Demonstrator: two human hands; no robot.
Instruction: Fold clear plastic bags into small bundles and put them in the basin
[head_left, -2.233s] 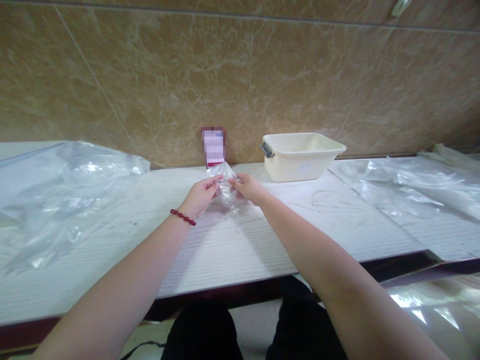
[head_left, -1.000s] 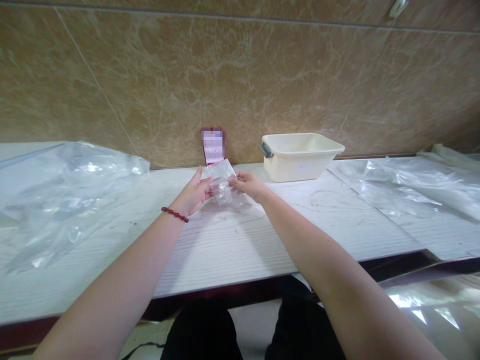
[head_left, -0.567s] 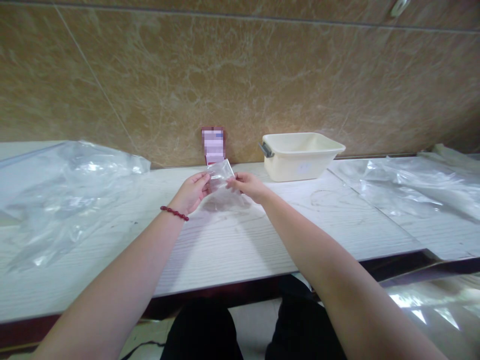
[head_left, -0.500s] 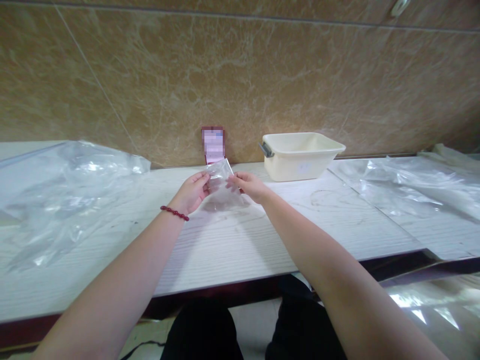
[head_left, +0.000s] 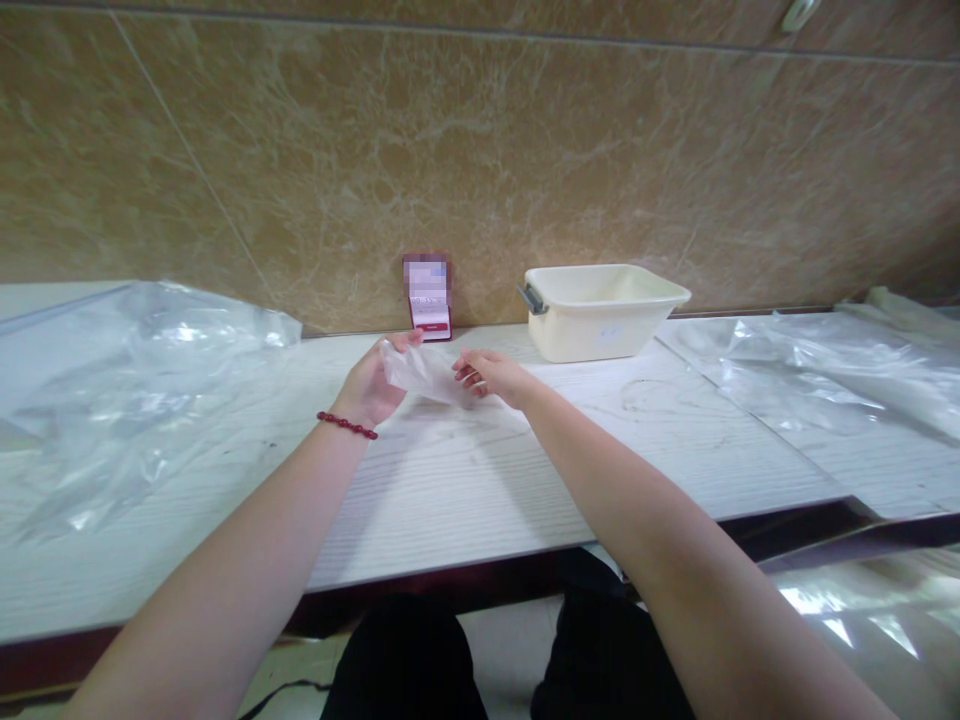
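A small clear plastic bag (head_left: 424,372) is stretched between my two hands just above the white table. My left hand (head_left: 373,385), with a dark red bead bracelet at the wrist, is closed on the bag's left end, its thumb side toward the wall. At the bag's right end, my right hand (head_left: 495,378) has its fingers curled against the film. The bag looks milky and folded, and its lower edge blends into the table. Right behind it a phone (head_left: 431,327) with a lit screen leans on the wall.
A cream plastic bin (head_left: 592,330) with a grey handle stands by the wall on the right. Large clear plastic sheeting (head_left: 150,370) lies on the left, and more plastic bags (head_left: 817,370) on the far right. The white table (head_left: 450,510) ends before my knees.
The bag has turned from a raised flat square to a lower, sideways stretch, uncovering the phone's lower part. My left hand has rotated and shifted slightly left; the right hand's fingers have curled.
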